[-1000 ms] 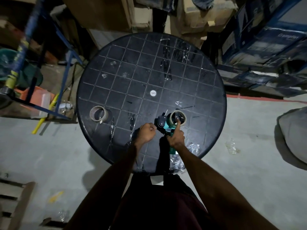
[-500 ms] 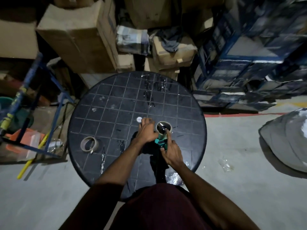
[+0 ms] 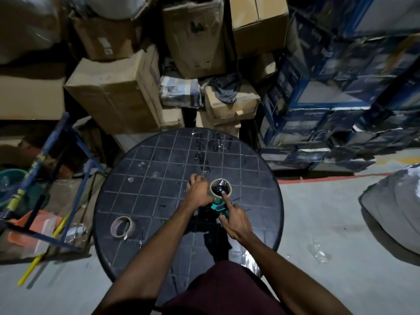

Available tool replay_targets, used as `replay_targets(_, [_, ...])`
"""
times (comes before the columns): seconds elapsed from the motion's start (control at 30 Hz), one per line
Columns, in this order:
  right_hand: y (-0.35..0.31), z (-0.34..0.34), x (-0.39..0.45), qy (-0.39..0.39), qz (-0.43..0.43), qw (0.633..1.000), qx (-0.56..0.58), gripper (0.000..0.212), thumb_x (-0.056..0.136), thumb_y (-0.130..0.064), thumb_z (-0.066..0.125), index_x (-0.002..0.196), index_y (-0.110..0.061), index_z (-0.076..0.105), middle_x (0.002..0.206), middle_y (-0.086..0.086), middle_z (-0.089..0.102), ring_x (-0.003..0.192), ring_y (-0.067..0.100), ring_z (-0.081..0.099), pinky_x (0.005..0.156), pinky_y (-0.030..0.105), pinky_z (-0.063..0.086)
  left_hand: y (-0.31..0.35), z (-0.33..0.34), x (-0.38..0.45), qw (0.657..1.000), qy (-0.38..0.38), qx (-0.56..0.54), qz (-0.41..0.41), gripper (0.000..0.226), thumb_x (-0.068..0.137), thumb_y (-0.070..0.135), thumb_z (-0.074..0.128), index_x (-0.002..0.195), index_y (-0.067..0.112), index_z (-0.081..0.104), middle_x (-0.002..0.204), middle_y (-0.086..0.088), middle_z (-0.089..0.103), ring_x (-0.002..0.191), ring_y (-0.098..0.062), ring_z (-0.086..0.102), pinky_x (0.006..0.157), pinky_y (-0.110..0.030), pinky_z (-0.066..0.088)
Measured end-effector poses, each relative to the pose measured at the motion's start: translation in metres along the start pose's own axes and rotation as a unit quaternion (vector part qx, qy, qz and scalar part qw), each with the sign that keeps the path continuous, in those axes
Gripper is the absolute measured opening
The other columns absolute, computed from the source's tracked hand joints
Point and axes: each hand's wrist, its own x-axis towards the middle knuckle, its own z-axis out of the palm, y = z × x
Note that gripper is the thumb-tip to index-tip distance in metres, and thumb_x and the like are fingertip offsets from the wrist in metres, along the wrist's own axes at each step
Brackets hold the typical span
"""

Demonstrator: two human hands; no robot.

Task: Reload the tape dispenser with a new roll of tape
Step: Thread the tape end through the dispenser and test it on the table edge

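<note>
**Both hands on the tape dispenser at the middle of the round table**

Head view: a dark round table (image 3: 159,169) with a pale grid pattern fills the centre and lower centre of the frame. Just right of its middle lies the teal tape dispenser (image 3: 217,206), with a roll of tape (image 3: 221,189) seated on its hub; the roll's open core faces up and shows the dark spindle inside.

The left hand (image 3: 198,192) sits just left of the roll, fingers curled around the dispenser's far end and against the roll's left edge; what exactly the fingertips pinch is hidden by the back of the hand. The right hand (image 3: 235,220) lies below and right of the roll, gripping the teal body with its lower fingers while the index finger stretches up and touches the roll's lower rim near the hub.

In the lower left part of the table, well apart from the hands, a second tape ring (image 3: 122,226) lies on its own, tilted, with a short loose tail at its lower edge. Clear scraps of tape are stuck to the table's upper part (image 3: 210,144).

Behind the table, brown cardboard boxes (image 3: 113,92) are stacked across the upper left and centre of the frame, and blue printed cartons (image 3: 318,105) fill the upper right. A blue metal frame (image 3: 75,144) stands at the left, with a yellow stick (image 3: 43,255) on the floor beneath it. A grey bundle (image 3: 395,208) sits at the right edge.
</note>
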Motion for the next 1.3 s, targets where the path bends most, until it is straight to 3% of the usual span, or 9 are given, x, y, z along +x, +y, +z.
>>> replay_targets(0.13, [-0.008, -0.001, 0.007, 0.005, -0.012, 1.0, -0.002, 0.084, 0.093, -0.035, 0.053, 0.16, -0.041, 0.002, 0.114, 0.015, 0.066, 0.094, 0.031, 0.065, 0.083, 0.04, 0.055, -0.003, 0.003, 0.002, 1.0, 0.008, -0.005, -0.002, 0.099, 0.075, 0.059, 0.073, 0.154, 0.014, 0.032, 0.161, -0.014, 0.025, 0.149, -0.039, 0.009, 0.118, -0.059, 0.015])
replay_targets(0.2, [-0.01, 0.0, 0.01, 0.002, -0.018, 1.0, -0.007, 0.085, 0.092, -0.036, 0.052, 0.159, -0.045, 0.0, 0.113, 0.016, 0.066, 0.092, 0.032, 0.065, 0.08, 0.04, 0.055, -0.005, 0.002, 0.002, 1.0, 0.004, -0.015, -0.007, 0.095, 0.075, 0.057, 0.073, 0.153, 0.017, 0.034, 0.159, -0.012, 0.03, 0.148, -0.039, 0.012, 0.118, -0.056, 0.016])
replay_targets(0.43, [-0.009, 0.005, 0.009, -0.03, -0.039, 0.998, -0.044, 0.082, 0.093, -0.04, 0.049, 0.157, -0.05, -0.001, 0.123, 0.018, 0.06, 0.099, 0.033, 0.064, 0.084, 0.041, 0.055, -0.015, 0.005, 0.001, 0.999, 0.037, 0.017, -0.018, 0.07, 0.067, 0.053, 0.079, 0.119, 0.009, 0.066, 0.135, -0.013, 0.054, 0.138, -0.036, 0.029, 0.112, -0.048, 0.029])
replay_targets(0.63, [-0.01, 0.0, 0.009, -0.033, -0.024, 0.999, -0.033, 0.081, 0.094, -0.038, 0.049, 0.159, -0.045, 0.001, 0.125, 0.018, 0.06, 0.103, 0.034, 0.063, 0.086, 0.042, 0.055, -0.01, -0.003, -0.011, 0.998, 0.063, -0.006, -0.023, 0.034, 0.074, 0.036, 0.073, 0.097, 0.011, 0.072, 0.108, -0.013, 0.066, 0.121, -0.031, 0.042, 0.1, -0.039, 0.038])
replay_targets(0.7, [-0.011, 0.0, 0.008, -0.03, -0.019, 0.999, -0.031, 0.082, 0.094, -0.038, 0.049, 0.159, -0.045, 0.0, 0.125, 0.018, 0.06, 0.102, 0.033, 0.063, 0.086, 0.042, 0.055, -0.008, -0.004, -0.015, 0.998, 0.056, -0.002, -0.026, 0.042, 0.074, 0.043, 0.073, 0.102, 0.013, 0.07, 0.113, -0.014, 0.065, 0.123, -0.033, 0.041, 0.101, -0.041, 0.038])
replay_targets(0.83, [-0.01, 0.003, 0.006, -0.037, -0.021, 0.998, -0.036, 0.082, 0.093, -0.039, 0.049, 0.158, -0.045, -0.001, 0.127, 0.017, 0.058, 0.102, 0.033, 0.063, 0.087, 0.043, 0.055, -0.008, 0.002, -0.021, 0.998, 0.044, 0.025, -0.045, 0.082, 0.069, 0.064, 0.069, 0.13, 0.012, 0.054, 0.136, -0.018, 0.05, 0.131, -0.035, 0.035, 0.106, -0.046, 0.034])
replay_targets(0.9, [-0.009, 0.005, 0.004, -0.048, -0.021, 0.998, -0.041, 0.082, 0.094, -0.041, 0.048, 0.158, -0.045, -0.002, 0.124, 0.017, 0.059, 0.101, 0.032, 0.064, 0.086, 0.044, 0.055, -0.008, 0.004, -0.023, 0.999, 0.024, 0.01, -0.038, 0.081, 0.071, 0.06, 0.073, 0.136, 0.016, 0.051, 0.142, -0.016, 0.044, 0.135, -0.034, 0.03, 0.108, -0.046, 0.033])
replay_targets(1.1, [-0.007, 0.007, -0.003, -0.064, -0.016, 0.997, -0.045, 0.086, 0.093, -0.04, 0.048, 0.159, -0.041, -0.007, 0.122, 0.018, 0.06, 0.1, 0.032, 0.063, 0.086, 0.042, 0.055, -0.012, 0.0, -0.028, 0.998, 0.026, -0.044, -0.038, 0.076, 0.062, 0.043, 0.09, 0.121, 0.005, 0.061, 0.139, -0.013, 0.046, 0.133, -0.03, 0.034, 0.11, -0.036, 0.036])
replay_targets(1.3, [-0.004, 0.009, 0.001, -0.06, -0.01, 0.998, -0.026, 0.089, 0.089, -0.044, 0.044, 0.159, -0.036, -0.011, 0.125, 0.014, 0.064, 0.104, 0.03, 0.063, 0.089, 0.042, 0.055, -0.014, -0.004, -0.023, 0.999, 0.026, -0.012, -0.032, 0.085, 0.052, 0.067, 0.086, 0.107, 0.006, 0.066, 0.128, -0.013, 0.053, 0.127, -0.027, 0.038, 0.106, -0.037, 0.039])
